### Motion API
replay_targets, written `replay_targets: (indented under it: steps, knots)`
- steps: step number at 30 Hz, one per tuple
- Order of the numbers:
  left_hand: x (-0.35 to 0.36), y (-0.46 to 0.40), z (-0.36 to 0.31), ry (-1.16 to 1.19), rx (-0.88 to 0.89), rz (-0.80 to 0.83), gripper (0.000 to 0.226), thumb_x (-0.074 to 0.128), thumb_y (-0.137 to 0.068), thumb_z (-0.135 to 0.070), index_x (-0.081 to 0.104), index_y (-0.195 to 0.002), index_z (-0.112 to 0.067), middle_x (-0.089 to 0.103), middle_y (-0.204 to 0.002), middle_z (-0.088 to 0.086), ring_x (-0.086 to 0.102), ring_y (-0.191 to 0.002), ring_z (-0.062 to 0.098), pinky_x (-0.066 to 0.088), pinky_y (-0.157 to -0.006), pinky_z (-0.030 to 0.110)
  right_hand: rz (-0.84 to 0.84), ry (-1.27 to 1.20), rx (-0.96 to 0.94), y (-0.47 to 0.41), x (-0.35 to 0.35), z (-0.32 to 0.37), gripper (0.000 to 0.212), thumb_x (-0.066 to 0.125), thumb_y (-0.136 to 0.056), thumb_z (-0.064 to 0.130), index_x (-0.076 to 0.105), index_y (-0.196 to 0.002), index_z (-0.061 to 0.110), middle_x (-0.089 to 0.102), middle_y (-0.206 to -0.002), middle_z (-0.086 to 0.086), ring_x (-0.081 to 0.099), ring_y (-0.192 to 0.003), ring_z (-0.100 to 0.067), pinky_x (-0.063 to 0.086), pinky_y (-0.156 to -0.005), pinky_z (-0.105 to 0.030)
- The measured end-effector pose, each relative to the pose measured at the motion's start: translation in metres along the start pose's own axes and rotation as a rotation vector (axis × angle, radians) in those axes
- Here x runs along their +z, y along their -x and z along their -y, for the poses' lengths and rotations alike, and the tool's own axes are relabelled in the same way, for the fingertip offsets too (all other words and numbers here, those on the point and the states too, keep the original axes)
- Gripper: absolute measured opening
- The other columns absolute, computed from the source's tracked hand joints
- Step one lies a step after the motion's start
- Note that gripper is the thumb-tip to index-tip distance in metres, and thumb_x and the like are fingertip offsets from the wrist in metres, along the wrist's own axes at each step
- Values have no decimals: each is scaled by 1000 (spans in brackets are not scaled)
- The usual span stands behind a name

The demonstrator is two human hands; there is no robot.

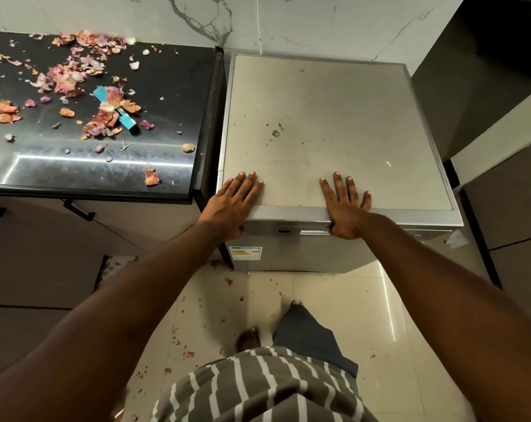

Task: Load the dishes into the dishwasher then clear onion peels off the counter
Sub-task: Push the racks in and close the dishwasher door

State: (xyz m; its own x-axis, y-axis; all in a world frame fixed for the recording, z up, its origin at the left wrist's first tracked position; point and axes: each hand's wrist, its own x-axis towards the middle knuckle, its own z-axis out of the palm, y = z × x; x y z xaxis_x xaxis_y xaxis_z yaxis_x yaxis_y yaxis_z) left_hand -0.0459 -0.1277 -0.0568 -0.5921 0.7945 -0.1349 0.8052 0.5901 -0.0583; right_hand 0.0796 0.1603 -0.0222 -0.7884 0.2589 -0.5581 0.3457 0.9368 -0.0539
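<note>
Left hand (232, 205): fingers spread flat on the dishwasher (334, 132) top, thumb over the front edge, likely bracing the closed door.
Right hand (346, 208): likewise, splayed.
Onion peels (75, 77): scattered on the desk (105, 169), untouched.

A glossy black stone counter (111, 166) is sitting just left of the grey flat-topped dishwasher (334, 117), and pink and orange papery onion peels (72, 77) are lying scattered over it, thickest toward the far side from the dishwasher. A light blue flat plastic strip (127, 118) is lying among them, partly covered. The dishwasher's top is carrying small dark specks (275, 133) and both flat hands. Below the dishwasher, the cream glossy tiled floor (334, 300) is holding loose peel bits (188, 354).
</note>
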Motion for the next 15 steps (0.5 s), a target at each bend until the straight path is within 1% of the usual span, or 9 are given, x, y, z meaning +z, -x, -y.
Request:
replay_targets:
  steps: [8, 15]
  knots:
    - [1, 0, 0, 6, 2, -14, 143, 90, -69, -42, -13, -164, -14, -10, -172, 16, -7, -158, 36, 8, -130, 49, -3, -3, 4, -1, 1, 1, 132, 74, -90, 7, -37, -154, 36, -51, -157, 1, -41, -148, -30, -12, -122, -67]
    - [2, 1, -1, -27, 9, -10, 142, 90, -69, -43, -11, -164, -11, -8, -172, 19, -4, -158, 39, 12, -129, 51, -8, -5, 7, -1, 1, 1, 132, 75, -90, 7, -37, -154, 37, -51, -157, 1, -42, -148, -30, -13, -121, -66]
